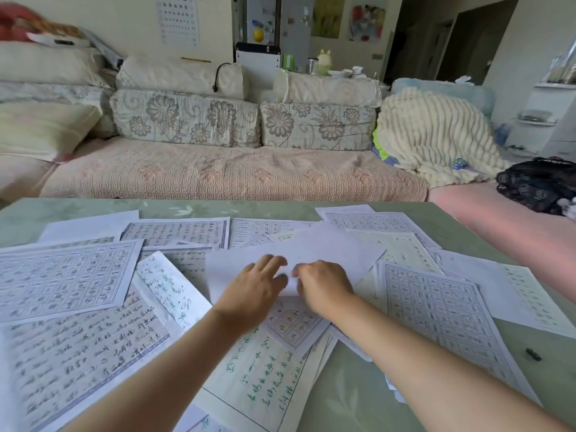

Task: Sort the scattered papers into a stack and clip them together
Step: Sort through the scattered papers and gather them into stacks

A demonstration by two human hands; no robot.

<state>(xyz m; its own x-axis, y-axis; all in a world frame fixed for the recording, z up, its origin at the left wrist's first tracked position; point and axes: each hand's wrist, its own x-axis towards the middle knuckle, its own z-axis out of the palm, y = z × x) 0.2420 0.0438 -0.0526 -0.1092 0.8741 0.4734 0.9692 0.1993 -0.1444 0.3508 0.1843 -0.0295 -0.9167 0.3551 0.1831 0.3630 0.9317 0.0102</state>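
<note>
While the practice sheets (71, 275) are lying scattered and overlapping across the green surface (343, 410), the person is working on a blank white sheet (327, 247) in the middle of the spread. The left hand (255, 288) is pressing it with fairly straight fingers. The right hand (324, 288) is closing a narrow grip on its curled near edge. Peeling it free without dragging its neighbours looks like the thing to get right. The small black clip (533, 353) is lying apart at the right, untouched.

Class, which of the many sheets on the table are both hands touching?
The plain white sheet in the middle; left hand and right hand meet at its near edge.
</note>
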